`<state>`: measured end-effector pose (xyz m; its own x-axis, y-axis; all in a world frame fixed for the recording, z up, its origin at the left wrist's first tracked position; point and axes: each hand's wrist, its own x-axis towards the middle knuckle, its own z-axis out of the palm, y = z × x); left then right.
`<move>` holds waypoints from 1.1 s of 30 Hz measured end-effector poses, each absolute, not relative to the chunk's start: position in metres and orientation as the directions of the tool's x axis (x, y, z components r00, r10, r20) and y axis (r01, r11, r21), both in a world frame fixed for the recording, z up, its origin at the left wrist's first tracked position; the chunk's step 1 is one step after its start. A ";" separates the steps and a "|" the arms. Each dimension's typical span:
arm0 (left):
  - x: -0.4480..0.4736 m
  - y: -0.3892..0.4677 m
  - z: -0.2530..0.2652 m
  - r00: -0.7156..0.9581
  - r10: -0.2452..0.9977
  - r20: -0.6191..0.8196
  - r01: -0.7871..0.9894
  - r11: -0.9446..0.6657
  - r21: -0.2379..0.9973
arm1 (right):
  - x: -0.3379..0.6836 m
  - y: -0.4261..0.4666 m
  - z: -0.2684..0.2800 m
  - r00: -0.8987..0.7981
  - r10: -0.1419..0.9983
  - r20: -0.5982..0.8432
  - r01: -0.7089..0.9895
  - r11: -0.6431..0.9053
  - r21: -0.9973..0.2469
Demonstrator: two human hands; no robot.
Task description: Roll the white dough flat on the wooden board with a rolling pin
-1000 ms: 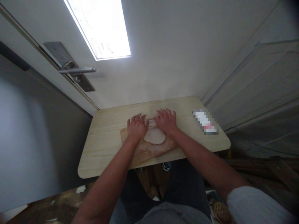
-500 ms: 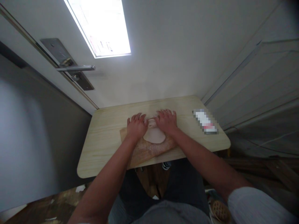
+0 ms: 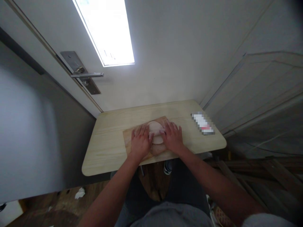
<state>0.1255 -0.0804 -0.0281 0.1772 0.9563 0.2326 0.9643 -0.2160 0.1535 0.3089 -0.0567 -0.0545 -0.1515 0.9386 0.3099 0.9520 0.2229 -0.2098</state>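
A flat round of pale dough (image 3: 155, 125) lies on a floured wooden board (image 3: 128, 138). Across its middle, between my hands, runs a narrow pale band that looks like a rolling pin; its ends are hidden under my palms. My left hand (image 3: 141, 140) rests flat on the left side, fingers stretched forward and thumb toward the dough. My right hand (image 3: 173, 135) lies likewise on the right, with its fingers extended and thumb pointing inward. Neither hand's fingers wrap round anything that I can see.
The board sits on a light wooden table (image 3: 101, 151). A blurred-out flat object, perhaps a phone (image 3: 203, 123), lies at the table's right. Behind stands a door with a metal handle (image 3: 87, 75). Crumpled white paper (image 3: 80, 193) is on the floor at left.
Both hands have drawn back toward me across the dough, from its far edge to its middle. More of the dough's far side now shows. The camera view has shifted slightly.
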 end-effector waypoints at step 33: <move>0.116 -0.046 -0.032 0.081 0.974 0.210 0.981 -0.115 0.156 | 0.286 -0.004 -0.045 -0.186 0.940 0.285 0.958 0.238 -0.160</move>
